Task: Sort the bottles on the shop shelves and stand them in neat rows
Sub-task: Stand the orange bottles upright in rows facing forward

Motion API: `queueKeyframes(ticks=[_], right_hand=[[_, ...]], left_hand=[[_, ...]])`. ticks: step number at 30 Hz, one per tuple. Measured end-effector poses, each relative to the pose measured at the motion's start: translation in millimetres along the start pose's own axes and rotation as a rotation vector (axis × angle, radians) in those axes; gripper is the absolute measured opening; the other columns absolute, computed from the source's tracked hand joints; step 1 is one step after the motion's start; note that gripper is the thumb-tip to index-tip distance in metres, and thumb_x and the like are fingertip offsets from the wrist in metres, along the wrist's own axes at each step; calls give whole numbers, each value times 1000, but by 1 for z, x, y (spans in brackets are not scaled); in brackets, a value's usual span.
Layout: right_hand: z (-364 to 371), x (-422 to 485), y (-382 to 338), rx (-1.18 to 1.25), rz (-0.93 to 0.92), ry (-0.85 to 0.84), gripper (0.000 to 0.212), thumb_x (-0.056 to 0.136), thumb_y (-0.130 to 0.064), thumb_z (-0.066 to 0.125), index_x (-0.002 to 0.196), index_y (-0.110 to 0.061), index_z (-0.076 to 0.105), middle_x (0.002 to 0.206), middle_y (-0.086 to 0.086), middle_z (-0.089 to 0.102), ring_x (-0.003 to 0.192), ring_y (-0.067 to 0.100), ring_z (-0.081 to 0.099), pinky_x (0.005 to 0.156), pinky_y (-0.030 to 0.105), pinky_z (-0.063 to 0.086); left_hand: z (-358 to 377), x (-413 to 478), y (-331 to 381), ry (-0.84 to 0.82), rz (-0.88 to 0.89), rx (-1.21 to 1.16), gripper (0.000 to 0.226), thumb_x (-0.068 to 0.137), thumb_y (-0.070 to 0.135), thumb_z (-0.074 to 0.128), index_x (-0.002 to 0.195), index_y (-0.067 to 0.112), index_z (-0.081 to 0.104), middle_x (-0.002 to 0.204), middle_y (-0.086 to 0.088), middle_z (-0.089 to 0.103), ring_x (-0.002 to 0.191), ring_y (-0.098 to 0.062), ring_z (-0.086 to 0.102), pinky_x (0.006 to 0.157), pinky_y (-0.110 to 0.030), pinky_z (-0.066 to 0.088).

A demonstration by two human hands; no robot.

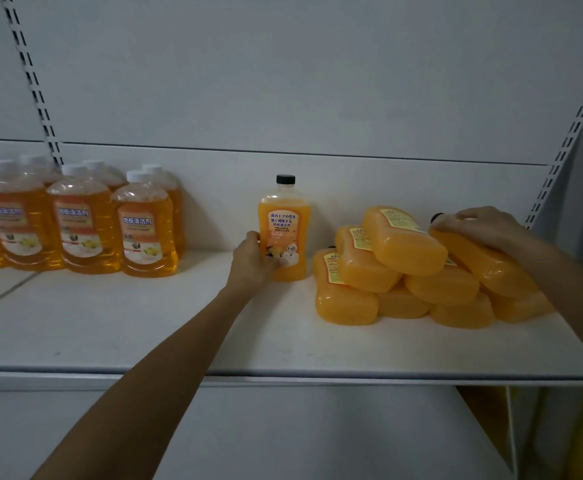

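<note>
Nearest, the left forearm (151, 368) crosses the front edge of the shelf (110, 323). Well left of the upright bottle (285, 233), white-capped bottles (144, 230) stand in rows. At that bottle's lower body the left hand (253, 261) wraps round it, thumb across the label. Just right of it lies a heap of bottles (404, 271), where the right hand (480, 226) curls over the top bottle (484, 265) near its cap. Full of liquid, they look heavy, smooth and slippery. A grip round the flat body seems safest, and lifting one may shift the heap.
</note>
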State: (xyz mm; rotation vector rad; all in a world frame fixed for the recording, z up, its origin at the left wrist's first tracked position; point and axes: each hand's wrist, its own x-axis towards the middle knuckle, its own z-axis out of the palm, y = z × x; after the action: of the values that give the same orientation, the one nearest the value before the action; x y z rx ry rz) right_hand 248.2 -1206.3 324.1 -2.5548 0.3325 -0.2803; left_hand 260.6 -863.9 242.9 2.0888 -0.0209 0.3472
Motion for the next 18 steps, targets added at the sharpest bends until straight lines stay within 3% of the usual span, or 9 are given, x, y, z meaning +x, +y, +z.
queueKeyframes(ticks=[8,14,18], right_hand=[[-1,-2,6,33,28,50,67,81,-52,62,138,-21,45,143,15,42,124,41,42,95,47,37],[-5,-14,12,108,-45,124,64,81,-46,67,137,-24,45,141,11,46,124,36,43,96,43,38],[-18,-28,13,173,-100,228,67,78,-50,68,138,-31,45,141,7,46,123,34,45,98,48,41]], left_hand=[[17,30,-7,69,-67,139,54,82,31,67,127,13,42,124,-12,47,113,-30,51,93,-46,45],[27,36,0,131,-137,190,50,85,31,64,120,6,39,123,-13,47,113,-33,50,86,-44,43],[25,25,4,204,-187,178,59,84,32,65,127,2,37,129,-19,42,120,-35,44,93,-44,41]])
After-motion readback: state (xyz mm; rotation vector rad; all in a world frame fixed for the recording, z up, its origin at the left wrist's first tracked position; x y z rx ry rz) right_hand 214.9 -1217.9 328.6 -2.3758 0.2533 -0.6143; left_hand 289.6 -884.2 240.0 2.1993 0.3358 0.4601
